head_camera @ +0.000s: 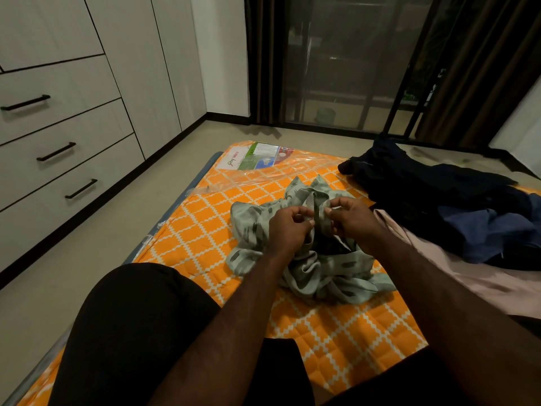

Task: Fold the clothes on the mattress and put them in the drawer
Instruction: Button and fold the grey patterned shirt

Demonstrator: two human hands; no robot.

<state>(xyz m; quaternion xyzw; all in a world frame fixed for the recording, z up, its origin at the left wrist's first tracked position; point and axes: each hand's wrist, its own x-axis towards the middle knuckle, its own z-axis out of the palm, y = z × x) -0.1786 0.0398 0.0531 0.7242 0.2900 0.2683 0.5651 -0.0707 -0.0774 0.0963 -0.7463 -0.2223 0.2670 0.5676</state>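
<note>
Orange mattress [199, 230]; grey-green shirt [322, 273] in pinching grip of left hand [288, 227] and right hand [352, 219]

orange lattice-patterned mattress [205, 235], crumpled grey-green shirt [322, 276] mid-mattress, dark clothes pile [424, 194] and pale pink garment [509, 284] at right

Both hands' fingers [301, 213] pinch, seemingly, the crumpled grey shirt [316, 271].

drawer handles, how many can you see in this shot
3 black bar handles, all on the white drawer unit at the left: top handle, middle handle below it, bottom handle nearest the floor. More may lie beyond the frame's left edge.
</note>
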